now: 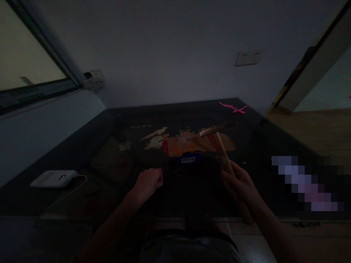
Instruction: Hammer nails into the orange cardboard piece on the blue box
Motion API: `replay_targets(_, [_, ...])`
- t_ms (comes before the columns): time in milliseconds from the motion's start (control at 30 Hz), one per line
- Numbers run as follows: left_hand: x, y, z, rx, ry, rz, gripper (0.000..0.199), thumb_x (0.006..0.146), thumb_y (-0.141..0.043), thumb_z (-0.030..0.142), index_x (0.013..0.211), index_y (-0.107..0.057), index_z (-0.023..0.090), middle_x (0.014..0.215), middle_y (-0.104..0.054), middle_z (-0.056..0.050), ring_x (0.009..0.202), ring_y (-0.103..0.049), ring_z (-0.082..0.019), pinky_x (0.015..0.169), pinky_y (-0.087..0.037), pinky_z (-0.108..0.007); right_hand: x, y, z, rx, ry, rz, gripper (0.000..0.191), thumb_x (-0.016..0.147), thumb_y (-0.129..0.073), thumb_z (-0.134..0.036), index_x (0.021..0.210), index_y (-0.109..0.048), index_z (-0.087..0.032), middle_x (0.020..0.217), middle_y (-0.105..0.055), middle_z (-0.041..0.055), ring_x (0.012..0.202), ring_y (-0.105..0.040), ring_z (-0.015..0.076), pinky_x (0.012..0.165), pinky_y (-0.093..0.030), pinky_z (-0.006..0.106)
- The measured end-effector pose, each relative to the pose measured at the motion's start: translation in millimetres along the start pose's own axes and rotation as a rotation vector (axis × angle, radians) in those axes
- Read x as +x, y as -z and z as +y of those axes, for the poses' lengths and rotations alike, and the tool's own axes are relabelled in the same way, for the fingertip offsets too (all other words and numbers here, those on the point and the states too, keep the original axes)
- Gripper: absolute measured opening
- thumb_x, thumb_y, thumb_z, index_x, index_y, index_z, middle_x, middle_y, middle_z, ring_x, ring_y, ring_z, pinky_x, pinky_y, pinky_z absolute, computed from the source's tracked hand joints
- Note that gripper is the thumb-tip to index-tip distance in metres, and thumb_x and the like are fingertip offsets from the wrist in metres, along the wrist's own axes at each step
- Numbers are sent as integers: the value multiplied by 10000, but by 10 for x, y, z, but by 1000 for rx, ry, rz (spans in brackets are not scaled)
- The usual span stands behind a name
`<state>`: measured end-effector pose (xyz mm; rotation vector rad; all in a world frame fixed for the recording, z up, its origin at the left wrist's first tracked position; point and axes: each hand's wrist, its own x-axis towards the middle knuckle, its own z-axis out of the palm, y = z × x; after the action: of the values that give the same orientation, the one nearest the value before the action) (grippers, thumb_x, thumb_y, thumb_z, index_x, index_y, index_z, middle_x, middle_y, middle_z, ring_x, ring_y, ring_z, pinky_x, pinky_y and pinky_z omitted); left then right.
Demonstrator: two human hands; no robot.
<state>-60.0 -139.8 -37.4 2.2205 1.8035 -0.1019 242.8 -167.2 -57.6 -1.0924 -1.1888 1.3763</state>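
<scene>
My right hand [239, 179] is wrapped round the wooden handle of a hammer [223, 148]. Its long metal head is raised over the right part of a torn, printed cardboard piece [179, 146]. Left of the middle, my left hand [149, 179] is closed, fingers curled in and thumb pressed to them. Whatever it may pinch is too small and dark to make out. Between the hands, several thin, pale, nail-like pieces [179, 170] lie on the dark table. A small blue packet [188, 158] sits against the near edge of the cardboard.
A white power bank [55, 179] with a cable lies at the left of the glossy dark table [115, 117]. A pink ribbon [234, 108] rests near the far right corner. On the right is a blurred-out patch [304, 184]. A wall [170, 54] stands behind the table.
</scene>
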Motion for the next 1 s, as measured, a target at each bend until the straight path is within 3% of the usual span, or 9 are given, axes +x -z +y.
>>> replay_targets(133, [5, 313, -89, -495, -178, 95, 161, 756, -601, 226, 903, -656, 189, 770, -697, -14, 710, -654, -154, 639, -492, -231, -4, -15, -18, 3, -20, 3, 534, 827, -606, -355, 1309, -430, -207, 484, -385, -113, 300, -285, 19, 263, -250, 116])
replay_targets(233, [167, 594, -47, -768, -257, 326, 224, 736, -647, 287, 932, -683, 185, 852, -716, -35, 778, -668, -171, 728, -525, -271, 3, -21, -16, -7, -23, 16, 524, 813, -621, -364, 1283, -452, -205, 488, -389, -110, 303, -291, 19, 264, -249, 116])
replay_targets(333, [505, 718, 87, -1007, -291, 546, 214, 684, -695, 277, 863, -688, 159, 878, -718, -58, 800, -673, -185, 760, -539, -299, 12, -25, -6, -20, -15, 18, 512, 817, -617, -366, 1280, -457, -217, 498, -385, -109, 305, -292, 18, 261, -250, 115])
replay_targets(433, [874, 655, 245, -1149, -280, 655, 181, 672, -702, 251, 812, -668, 142, 838, -710, -61, 789, -675, -181, 786, -538, -320, 18, -24, 6, -29, -10, 19, 510, 823, -608, -367, 1286, -457, -213, 486, -377, -112, 299, -281, 17, 259, -250, 114])
replay_targets(567, [1145, 488, 354, -1204, -264, 686, 128, 669, -689, 201, 771, -641, 140, 800, -690, -49, 771, -672, -168, 799, -534, -324, 22, -5, 29, -13, -15, 6, 540, 826, -603, -370, 1311, -429, -208, 466, -373, -118, 288, -276, 19, 254, -258, 115])
replay_targets(1000, [1173, 304, 308, -1034, -291, 666, 92, 727, -648, 199, 795, -623, 144, 799, -665, -38, 741, -669, -156, 708, -546, -277, 23, -46, -21, -44, -55, 15, 528, 827, -597, -391, 1297, -442, -207, 455, -377, -116, 287, -266, 30, 262, -252, 129])
